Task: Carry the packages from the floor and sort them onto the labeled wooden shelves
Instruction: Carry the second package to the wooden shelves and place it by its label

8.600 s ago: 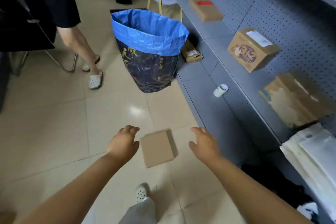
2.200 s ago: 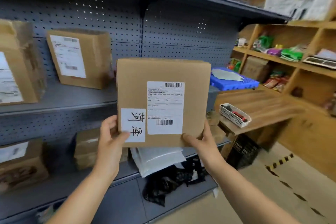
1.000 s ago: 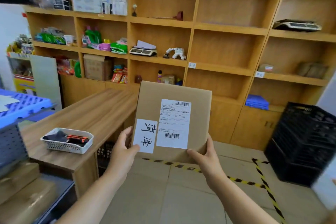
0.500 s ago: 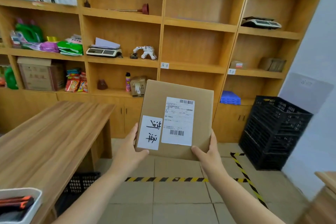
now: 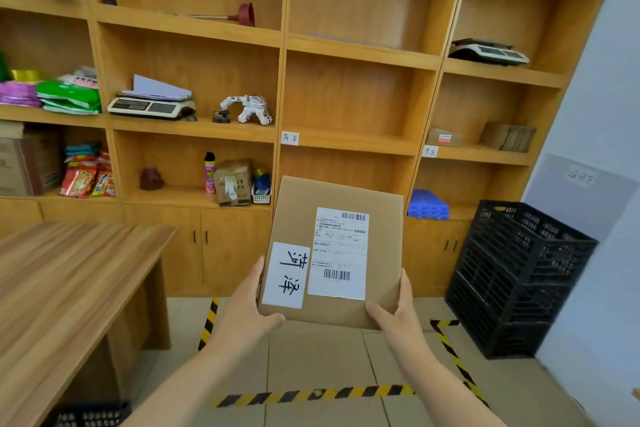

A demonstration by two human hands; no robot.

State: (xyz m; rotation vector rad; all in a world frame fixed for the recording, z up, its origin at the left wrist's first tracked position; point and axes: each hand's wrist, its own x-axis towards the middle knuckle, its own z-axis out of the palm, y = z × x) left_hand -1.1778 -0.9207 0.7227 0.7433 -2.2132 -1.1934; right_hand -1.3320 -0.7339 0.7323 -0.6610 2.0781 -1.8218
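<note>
I hold a flat brown cardboard package (image 5: pixel 384 253) upright in front of me, with a printed shipping label and a white handwritten tag facing me. My left hand (image 5: pixel 244 314) grips its lower left corner, my right hand (image 5: pixel 396 317) its lower right corner. Behind it stands the wooden shelf unit (image 5: pixel 349 142). A small handwritten label (image 5: pixel 290 138) is stuck on a shelf edge above the package, another label (image 5: pixel 430 151) on the shelf edge to the right. That right shelf holds two small boxes (image 5: pixel 445 137).
A wooden table (image 5: pixel 69 274) stands at my left. Stacked black crates (image 5: pixel 516 274) stand against the right wall. Yellow-black tape (image 5: pixel 311 393) marks the floor. The left shelves hold scales, snack bags, a spray can and a toy; a blue pallet (image 5: pixel 428 205) lies low on the right.
I have walked closer to the wooden shelves, which now look larger. Both hands still hold the package the same way.
</note>
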